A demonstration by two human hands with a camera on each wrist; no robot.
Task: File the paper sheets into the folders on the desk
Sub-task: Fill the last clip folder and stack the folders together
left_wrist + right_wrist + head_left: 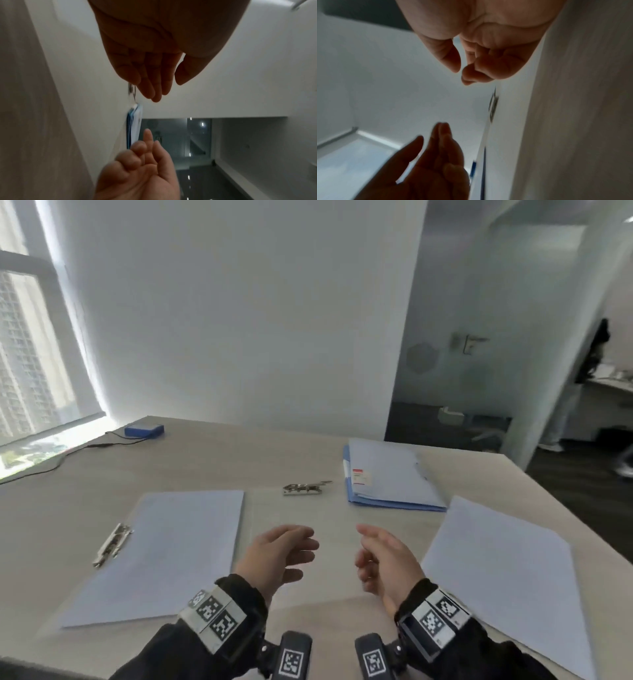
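Both hands hover over the middle of the desk (212,460), palms facing each other and holding nothing. My left hand (305,558) has straight, relaxed fingers; my right hand (364,556) has loosely curled fingers. A white paper stack (164,553) lies to the left with a metal clip (113,544) at its left edge. A second paper stack (507,577) lies to the right. Blue folders (390,477) are piled at the back right. Another metal clip (305,488) lies ahead of the hands, on what looks like a see-through cover.
A blue box (144,430) with a black cable sits at the far left of the desk, near the window. The desk's right edge runs just past the right paper stack. A person (589,361) stands far off at the right.
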